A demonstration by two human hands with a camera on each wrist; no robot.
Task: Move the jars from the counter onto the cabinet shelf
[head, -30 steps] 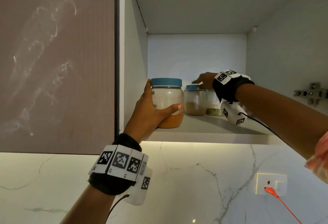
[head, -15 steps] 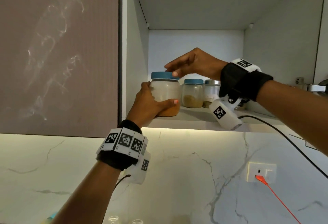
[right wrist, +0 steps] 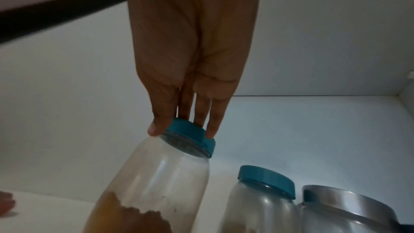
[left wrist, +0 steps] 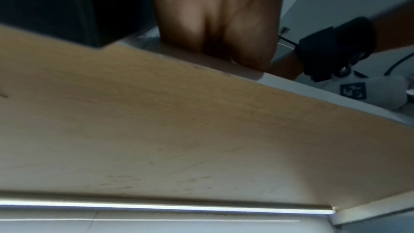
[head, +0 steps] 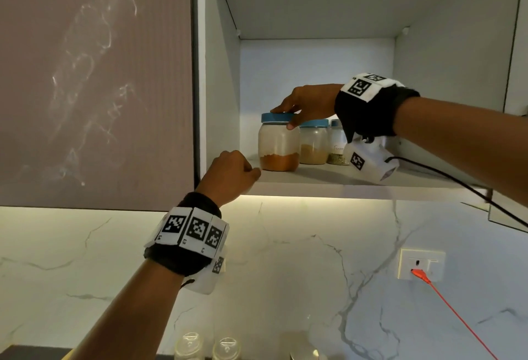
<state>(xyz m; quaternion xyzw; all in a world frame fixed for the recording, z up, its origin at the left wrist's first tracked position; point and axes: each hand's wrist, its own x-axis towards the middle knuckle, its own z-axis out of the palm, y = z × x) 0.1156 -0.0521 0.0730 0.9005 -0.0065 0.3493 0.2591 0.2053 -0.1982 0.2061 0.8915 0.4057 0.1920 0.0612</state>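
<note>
On the shelf: three jars stand in a row on the cabinet shelf (head: pixel 371 179); the large jar (head: pixel 279 142) with orange-brown powder is leftmost and nearest the front edge; a smaller blue-lidded jar (head: pixel 313 142) sits just beside it; a third jar (head: pixel 337 145) with a metal lid, as the right wrist view shows, stands next along, partly hidden by the wrist band in the head view
Right hand: the right hand (head: pixel 307 102) grasps the blue lid (right wrist: pixel 190 134) of the large jar from above; thumb on the near rim, fingers (right wrist: pixel 201 112) over the top and far rim; the jar stands upright with its base on the shelf
Left hand: the left hand (head: pixel 230 174) sits by the shelf's front edge, left of the large jar and not touching it; its fingers are curled and I see nothing in them; the left wrist view shows only the palm heel and the shelf's underside
Still on the counter: at the bottom of the head view at least two clear jars (head: pixel 190 345) show by their tops; their contents and how many more lie out of view I cannot tell
Progress: I judge the task partway; three jars up, the third being nudged into place or steadied; the counter jars remain to be lifted
Room left: bare shelf lies open to the right of the row; enough for more jars, I judge
</note>
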